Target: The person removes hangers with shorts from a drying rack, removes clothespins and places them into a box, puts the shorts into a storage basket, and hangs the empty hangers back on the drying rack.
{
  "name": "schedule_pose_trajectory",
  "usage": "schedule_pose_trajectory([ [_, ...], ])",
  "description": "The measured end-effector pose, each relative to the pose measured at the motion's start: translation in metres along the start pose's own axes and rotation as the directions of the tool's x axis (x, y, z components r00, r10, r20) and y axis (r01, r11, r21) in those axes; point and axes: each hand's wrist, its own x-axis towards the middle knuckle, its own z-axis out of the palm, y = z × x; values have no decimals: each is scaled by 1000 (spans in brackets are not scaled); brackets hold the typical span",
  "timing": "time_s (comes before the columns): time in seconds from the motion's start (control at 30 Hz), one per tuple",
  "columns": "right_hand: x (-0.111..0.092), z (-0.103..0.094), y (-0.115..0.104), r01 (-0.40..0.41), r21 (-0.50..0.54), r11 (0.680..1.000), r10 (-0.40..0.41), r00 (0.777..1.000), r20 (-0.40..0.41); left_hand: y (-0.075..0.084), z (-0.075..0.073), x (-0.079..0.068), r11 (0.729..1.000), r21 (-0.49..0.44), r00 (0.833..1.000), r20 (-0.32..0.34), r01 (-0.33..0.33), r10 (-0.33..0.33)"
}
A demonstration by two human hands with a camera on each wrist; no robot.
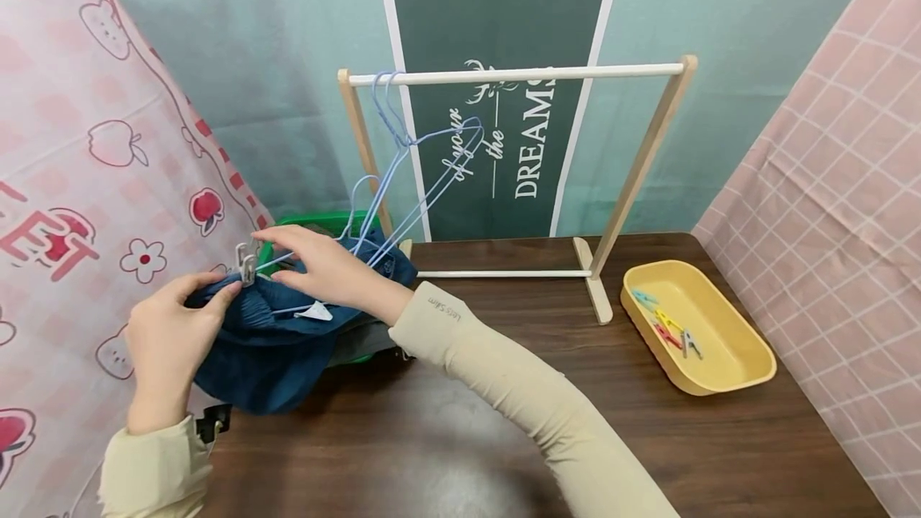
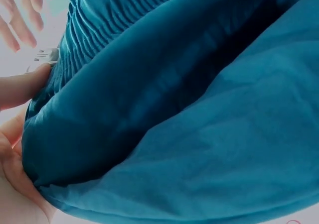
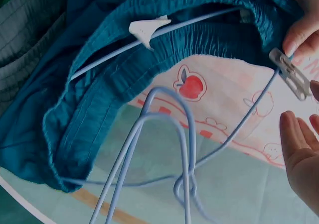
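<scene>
Blue elastic-waist pants hang at the left, their gathered waistband around part of a blue wire hanger. A white tag shows inside. My left hand pinches the waistband's end between thumb and fingers. Beside that thumb, a grey clothespin sits on the waistband. My right hand is over the pants with fingers spread near the clothespin's outer end. From the left wrist, the right hand's straight fingers appear apart from the clothespin.
Behind the hands stands a wooden rack with a white rail; more blue hangers hang at its left. A green basket and a grey garment lie behind and under the pants. A yellow tray holds several colored clothespins.
</scene>
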Motion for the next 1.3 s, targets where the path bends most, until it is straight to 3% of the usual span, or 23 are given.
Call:
schedule_pose_trajectory([
  [0.27, 4, 9, -4, 1, 30, 1000, -1, 1000, 7, 6, 2, 0, 997, -6, 996, -40, -75, 75],
  [0.57, 5, 11, -3, 5, 44, 999, 0, 995, -100, 7, 2, -1, 995, -35, 995, -42, -95, 94],
  [0.8, 2, 10, -1, 12, -34, 999, -18, 987, -160, 7, 6, -1, 989, -49, 989, -39, -141, 139],
  [1.1, 1, 12, 11, 3, 165, 986, 52, 942, -330, 8, 10, 0, 985, -53, 984, -68, -167, 164],
  [1.3, 2, 1, 21, -38, 332, 942, 177, 900, -398, 3, 10, -2, 989, -62, 990, -67, -131, 127],
])
